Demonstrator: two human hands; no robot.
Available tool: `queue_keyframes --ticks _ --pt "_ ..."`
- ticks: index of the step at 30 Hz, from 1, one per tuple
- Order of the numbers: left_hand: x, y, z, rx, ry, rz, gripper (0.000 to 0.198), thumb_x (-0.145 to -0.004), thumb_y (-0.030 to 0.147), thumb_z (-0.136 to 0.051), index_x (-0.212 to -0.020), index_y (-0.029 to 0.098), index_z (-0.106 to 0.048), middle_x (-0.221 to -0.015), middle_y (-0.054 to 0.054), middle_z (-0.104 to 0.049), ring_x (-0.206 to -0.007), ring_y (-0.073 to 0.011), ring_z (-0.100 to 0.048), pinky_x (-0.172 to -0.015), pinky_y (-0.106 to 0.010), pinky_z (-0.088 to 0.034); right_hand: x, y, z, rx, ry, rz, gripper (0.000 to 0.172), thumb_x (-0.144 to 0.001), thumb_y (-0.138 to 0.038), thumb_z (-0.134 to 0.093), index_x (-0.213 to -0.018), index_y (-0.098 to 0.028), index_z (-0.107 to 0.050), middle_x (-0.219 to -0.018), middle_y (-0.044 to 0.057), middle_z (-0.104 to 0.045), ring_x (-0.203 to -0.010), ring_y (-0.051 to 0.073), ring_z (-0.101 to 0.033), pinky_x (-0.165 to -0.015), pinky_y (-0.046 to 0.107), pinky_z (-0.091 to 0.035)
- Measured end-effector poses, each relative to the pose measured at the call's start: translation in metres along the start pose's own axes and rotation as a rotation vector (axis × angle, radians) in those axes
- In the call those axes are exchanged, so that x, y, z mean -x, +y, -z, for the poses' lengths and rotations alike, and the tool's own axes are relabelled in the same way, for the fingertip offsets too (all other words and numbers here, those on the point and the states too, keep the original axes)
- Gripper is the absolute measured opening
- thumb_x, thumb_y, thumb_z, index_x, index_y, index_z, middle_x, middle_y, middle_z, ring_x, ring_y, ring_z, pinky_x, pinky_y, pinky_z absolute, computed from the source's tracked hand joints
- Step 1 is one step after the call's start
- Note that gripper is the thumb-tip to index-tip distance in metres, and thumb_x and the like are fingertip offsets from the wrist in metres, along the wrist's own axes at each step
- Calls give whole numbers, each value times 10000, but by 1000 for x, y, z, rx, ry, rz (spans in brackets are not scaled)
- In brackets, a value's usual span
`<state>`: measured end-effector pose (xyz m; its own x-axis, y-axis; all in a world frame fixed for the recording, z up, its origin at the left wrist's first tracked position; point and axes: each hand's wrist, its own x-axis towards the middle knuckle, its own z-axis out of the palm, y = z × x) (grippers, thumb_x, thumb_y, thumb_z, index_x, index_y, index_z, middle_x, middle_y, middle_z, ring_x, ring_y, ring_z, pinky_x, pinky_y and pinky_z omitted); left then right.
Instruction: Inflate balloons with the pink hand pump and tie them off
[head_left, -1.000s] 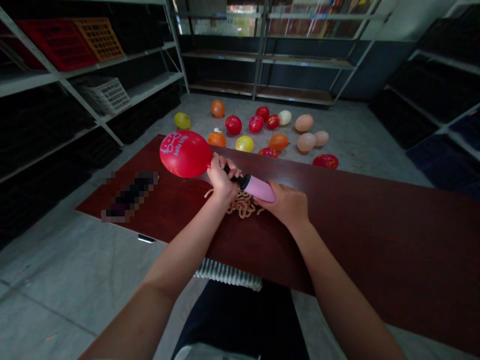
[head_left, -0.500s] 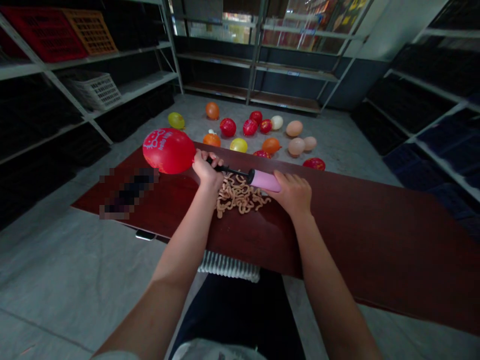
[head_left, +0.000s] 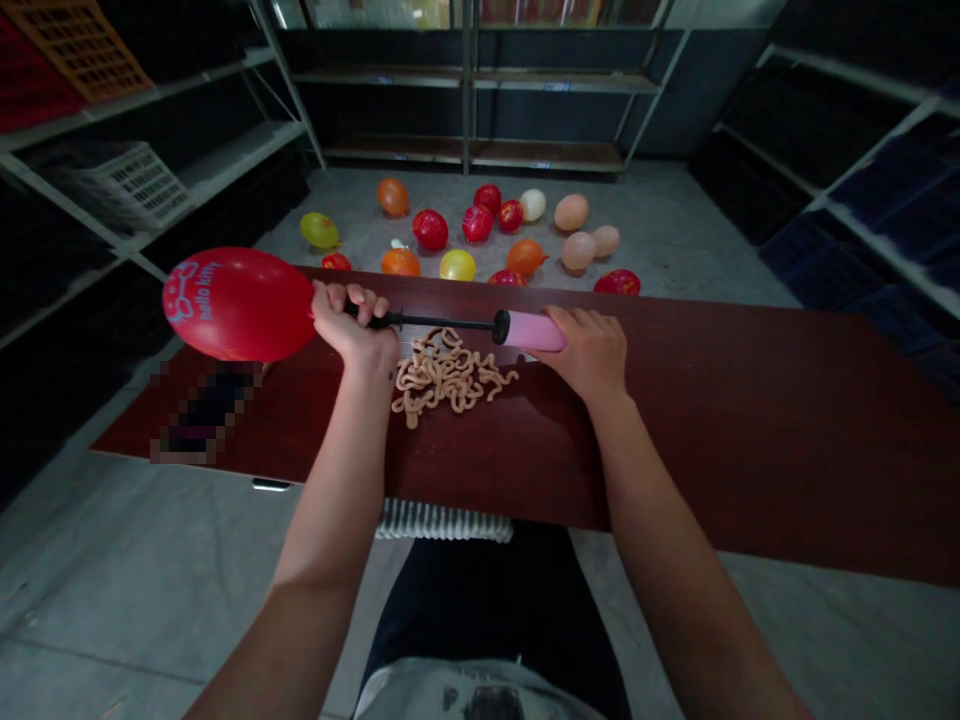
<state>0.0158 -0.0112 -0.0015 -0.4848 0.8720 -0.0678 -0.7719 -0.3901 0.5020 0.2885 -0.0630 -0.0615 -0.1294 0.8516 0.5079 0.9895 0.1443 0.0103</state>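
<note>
Here, the left hand point(head_left: 352, 325) pins a red balloon point(head_left: 238, 304) onto a pink pump point(head_left: 529, 331).

Red balloon point(head_left: 238, 304), pump point(head_left: 529, 331), left hand point(head_left: 352, 325), right hand point(head_left: 586, 352)

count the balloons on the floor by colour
red balloons: 7
orange balloons: 3
peach balloons: 3
yellow balloons: 2
cream balloon: 1
total: 16
</note>
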Motion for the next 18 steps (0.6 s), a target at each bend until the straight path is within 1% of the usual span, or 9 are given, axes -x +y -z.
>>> queue_keyframes --ticks 4,8,11,14,18 --pt "-3 0 3 -75 21 -22 390 -1013 266 -349 -645 199 -240 -494 40 -337 -361 -66 -248 -395 -202 -235 -1 -4 3 -18 -30 11 600 -857 -670 -529 -1233 -211 -619 -1032 118 -683 -950 279 -555 -820 374 -312" --pt "-2 -3 5 -121 -43 -14 404 -1008 268 -367 -634 195 -232 -491 38 -340 -355 -68 -245 -394 -211 -240 -2 -18 9 -38 -83 34 576 -848 -639 -558 -1219 -203 -623 -1005 119 -691 -912 270 -575 -798 367 -318" --pt "8 -13 2 -128 -90 13 408 -1004 248 -360 -624 194 -224 -488 44 -323 -348 -64 -212 -386 -219 -217 1 -36 12 -69 -129 52 569 -822 -626 -592 -1196 -199 -634 -955 110 -703 -862 255 -598 -760 345 -322" --pt "22 -26 -2 -156 -131 72 423 -1002 255 -371 -612 196 -218 -485 43 -324 -345 -65 -197 -380 -228 -205 4 -52 14 -109 -175 45 568 -819 -644 -576 -1167 -199 -639 -939 105 -717 -809 240 -614 -709 323 -318" --pt "35 -40 -4 -190 -158 109 451 -992 285 -418 -600 199 -213 -479 42 -335 -342 -66 -201 -377 -235 -209 5 -61 14 -143 -224 20 554 -834 -660 -542 -1134 -204 -641 -954 103 -732 -769 231 -628 -664 308 -304"
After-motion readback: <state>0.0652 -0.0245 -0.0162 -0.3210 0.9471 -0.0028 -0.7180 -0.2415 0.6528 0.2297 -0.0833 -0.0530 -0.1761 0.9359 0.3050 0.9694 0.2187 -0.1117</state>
